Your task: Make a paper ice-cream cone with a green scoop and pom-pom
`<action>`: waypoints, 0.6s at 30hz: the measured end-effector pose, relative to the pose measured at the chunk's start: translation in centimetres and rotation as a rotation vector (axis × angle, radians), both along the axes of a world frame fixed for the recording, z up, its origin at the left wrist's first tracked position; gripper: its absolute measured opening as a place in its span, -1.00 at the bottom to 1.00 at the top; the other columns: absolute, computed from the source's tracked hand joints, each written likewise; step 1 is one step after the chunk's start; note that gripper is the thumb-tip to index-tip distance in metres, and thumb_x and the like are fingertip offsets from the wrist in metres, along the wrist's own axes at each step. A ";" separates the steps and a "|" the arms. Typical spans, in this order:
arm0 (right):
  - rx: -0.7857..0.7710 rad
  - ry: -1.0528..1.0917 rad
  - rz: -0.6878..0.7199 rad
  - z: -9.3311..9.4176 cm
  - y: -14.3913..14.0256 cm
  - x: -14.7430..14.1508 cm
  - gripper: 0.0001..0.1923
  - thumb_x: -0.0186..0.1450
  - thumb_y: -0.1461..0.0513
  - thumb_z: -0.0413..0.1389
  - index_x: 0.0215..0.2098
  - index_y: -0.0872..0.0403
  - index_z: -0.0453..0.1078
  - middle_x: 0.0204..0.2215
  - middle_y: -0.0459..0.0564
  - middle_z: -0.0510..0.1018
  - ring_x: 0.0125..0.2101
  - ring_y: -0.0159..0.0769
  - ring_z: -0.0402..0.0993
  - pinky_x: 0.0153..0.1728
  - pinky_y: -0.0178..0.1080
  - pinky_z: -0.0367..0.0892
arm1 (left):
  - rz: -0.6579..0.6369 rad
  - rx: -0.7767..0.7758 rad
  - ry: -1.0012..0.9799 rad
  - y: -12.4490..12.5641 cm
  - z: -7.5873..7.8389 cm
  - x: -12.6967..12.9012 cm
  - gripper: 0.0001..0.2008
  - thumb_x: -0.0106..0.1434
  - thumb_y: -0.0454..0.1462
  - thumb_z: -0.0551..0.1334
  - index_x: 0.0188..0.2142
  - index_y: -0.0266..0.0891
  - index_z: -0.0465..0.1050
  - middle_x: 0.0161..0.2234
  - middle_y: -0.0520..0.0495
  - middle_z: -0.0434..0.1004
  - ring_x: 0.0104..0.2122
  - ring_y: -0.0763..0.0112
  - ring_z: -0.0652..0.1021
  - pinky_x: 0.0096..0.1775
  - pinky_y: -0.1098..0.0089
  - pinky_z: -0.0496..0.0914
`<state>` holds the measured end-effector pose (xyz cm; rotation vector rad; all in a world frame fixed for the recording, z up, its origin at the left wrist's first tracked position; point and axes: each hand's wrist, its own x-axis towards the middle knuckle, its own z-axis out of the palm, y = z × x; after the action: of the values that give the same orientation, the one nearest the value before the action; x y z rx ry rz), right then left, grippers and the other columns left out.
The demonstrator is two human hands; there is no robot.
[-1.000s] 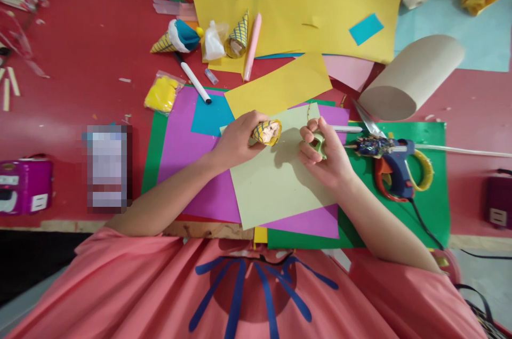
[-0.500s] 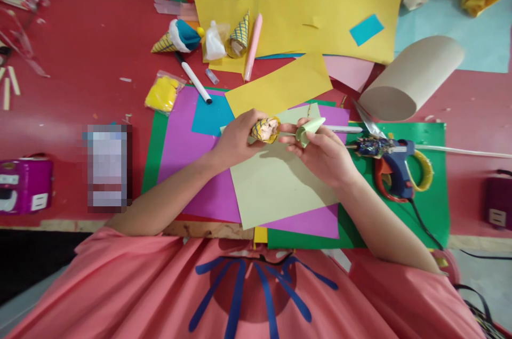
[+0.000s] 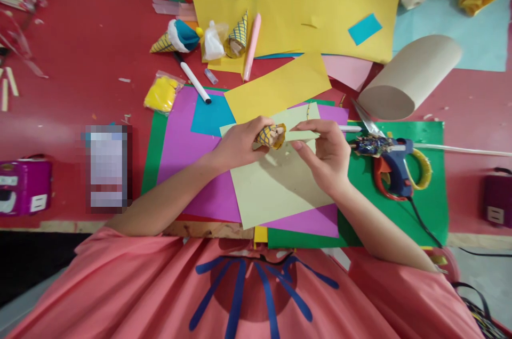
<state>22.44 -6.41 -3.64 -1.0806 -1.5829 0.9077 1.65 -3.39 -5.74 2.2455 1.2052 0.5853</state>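
Note:
My left hand (image 3: pixel 245 143) is closed round a small yellow paper cone (image 3: pixel 265 137) with a blue grid pattern; its mouth faces right and shows crumpled paper inside. Facing it, my right hand (image 3: pixel 328 150) pinches a pale green paper cone (image 3: pixel 301 136) between thumb and fingers. The green cone's wide end lies close to the yellow cone's mouth; whether they touch I cannot tell. Beneath both hands lies a pale green sheet (image 3: pixel 276 190) on purple paper (image 3: pixel 200 179).
Right of my right hand rests a blue glue gun (image 3: pixel 400 174), beside a roll of yellow tape (image 3: pixel 422 171), scissors (image 3: pixel 368 119) and a cardboard tube (image 3: pixel 412 78). Farther back are a finished-looking cone with a blue cap (image 3: pixel 176 38), another gridded cone (image 3: pixel 238 35) and a marker (image 3: pixel 195 82).
My right hand has turned and brought the green cone left, closer to the yellow cone's mouth. The yellow cone has shifted slightly right in my left hand.

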 end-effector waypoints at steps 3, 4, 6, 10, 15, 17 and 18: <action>0.116 -0.042 0.013 0.4 0.1 -0.4 -0.82 0.32 0.24 0.15 -0.09 -0.08 0.40 -0.19 -0.06 0.57 -0.12 -0.25 0.50 -0.12 -0.11 0.41 | -0.018 -0.032 -0.017 -0.1 0.1 0.0 -0.57 0.10 -0.35 0.21 0.00 -0.17 0.26 -0.21 -0.01 0.55 -0.36 0.40 0.56 -0.40 0.45 0.32; 0.143 -0.053 0.017 0.5 0.2 -0.4 -0.83 0.33 0.24 0.14 -0.10 -0.07 0.40 -0.20 -0.05 0.57 -0.12 -0.24 0.50 -0.11 -0.10 0.41 | -0.017 -0.043 -0.018 -0.1 0.2 0.0 -0.57 0.11 -0.35 0.20 0.00 -0.17 0.26 -0.22 0.00 0.55 -0.37 0.42 0.56 -0.40 0.46 0.32; 0.176 -0.066 0.003 0.6 0.4 -0.4 -0.84 0.32 0.25 0.15 -0.12 -0.06 0.41 -0.22 -0.05 0.57 -0.14 -0.24 0.49 -0.13 -0.10 0.42 | -0.013 -0.062 -0.018 -0.1 0.2 0.0 -0.57 0.11 -0.33 0.19 0.01 -0.17 0.26 -0.24 0.01 0.54 -0.38 0.44 0.54 -0.41 0.46 0.31; 0.215 -0.070 -0.049 0.6 0.5 -0.2 -0.82 0.32 0.27 0.16 -0.11 -0.07 0.42 -0.24 -0.06 0.57 -0.18 -0.26 0.50 -0.20 -0.14 0.44 | -0.023 -0.073 -0.008 -0.1 0.4 0.0 -0.58 0.10 -0.34 0.18 -0.01 -0.20 0.27 -0.25 0.00 0.53 -0.39 0.43 0.53 -0.41 0.46 0.29; 0.405 -0.212 -0.087 0.6 0.5 0.0 -0.75 0.31 0.33 0.15 -0.07 -0.07 0.42 -0.23 -0.03 0.60 -0.20 -0.23 0.55 -0.21 -0.12 0.47 | -0.044 -0.068 -0.005 0.0 0.5 0.1 -0.59 0.10 -0.34 0.17 -0.01 -0.19 0.27 -0.26 0.01 0.52 -0.39 0.42 0.52 -0.40 0.44 0.29; 0.488 -0.259 -0.077 0.5 0.5 0.0 -0.71 0.30 0.35 0.14 -0.04 -0.07 0.40 -0.24 -0.02 0.61 -0.20 -0.22 0.57 -0.22 -0.11 0.50 | -0.042 -0.068 -0.010 0.0 0.5 0.0 -0.59 0.11 -0.33 0.16 -0.01 -0.20 0.27 -0.27 0.01 0.52 -0.39 0.41 0.53 -0.39 0.43 0.30; 0.520 -0.275 -0.068 0.4 0.5 0.0 -0.70 0.30 0.36 0.14 -0.03 -0.07 0.39 -0.23 -0.01 0.62 -0.20 -0.22 0.58 -0.23 -0.13 0.51 | -0.042 -0.070 -0.012 0.0 0.5 0.0 -0.60 0.11 -0.33 0.15 -0.01 -0.20 0.27 -0.27 0.01 0.52 -0.38 0.41 0.53 -0.39 0.43 0.30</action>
<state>22.44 -5.91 -3.23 -0.8989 -1.8576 0.2750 1.68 -3.40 -5.27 2.2003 1.1515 0.5313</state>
